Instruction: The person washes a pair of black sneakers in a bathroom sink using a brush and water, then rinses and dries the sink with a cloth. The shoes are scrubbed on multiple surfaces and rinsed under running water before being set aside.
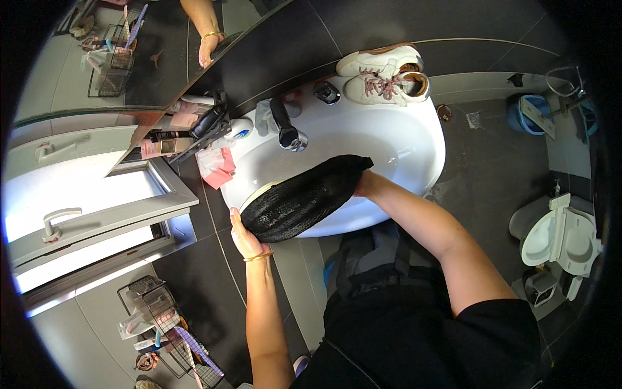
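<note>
A black knit shoe (303,199) with a pale sole edge is held over the white washbasin (418,141). My left hand (246,237) supports its wider end at the left, fingers partly behind the sole. My right hand (364,184) grips the narrower end, its fingers hidden behind or inside the black fabric. A chrome and dark faucet (291,136) stands just beyond the shoe at the basin's back rim. A pair of white sneakers (388,80) with pinkish laces rests at the basin's back right corner.
A grey cloth (264,116), a white bottle (240,129) and a pink packet (218,170) lie left of the faucet. Toiletries fill a dark rack (204,136) beside the mirror. An open window (146,194) is at left. A toilet (539,240) and a blue bucket (525,116) stand at right.
</note>
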